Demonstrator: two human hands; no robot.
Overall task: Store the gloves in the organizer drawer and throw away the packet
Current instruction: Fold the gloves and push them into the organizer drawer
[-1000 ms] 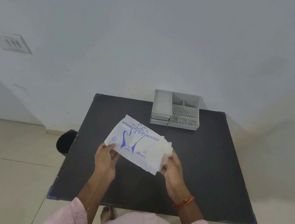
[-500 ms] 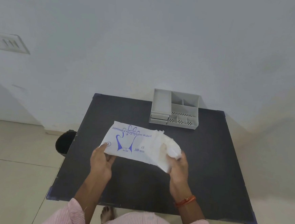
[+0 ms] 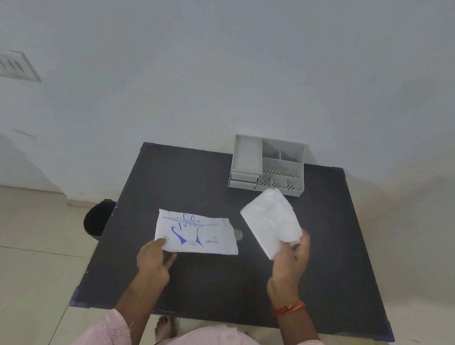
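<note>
The gloves (image 3: 269,226) are now out of the packet (image 3: 195,232). The right hand (image 3: 291,259) grips the gloves near the organizer (image 3: 267,166); the left hand (image 3: 154,262) pinches the packet's corner above the table (image 3: 212,285).

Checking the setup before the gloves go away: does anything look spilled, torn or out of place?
Nothing stands out. The gloves are a tidy stack in the right hand, the packet is flat in the left hand, and the organizer sits square at the table's far edge with its drawers shut.
</note>
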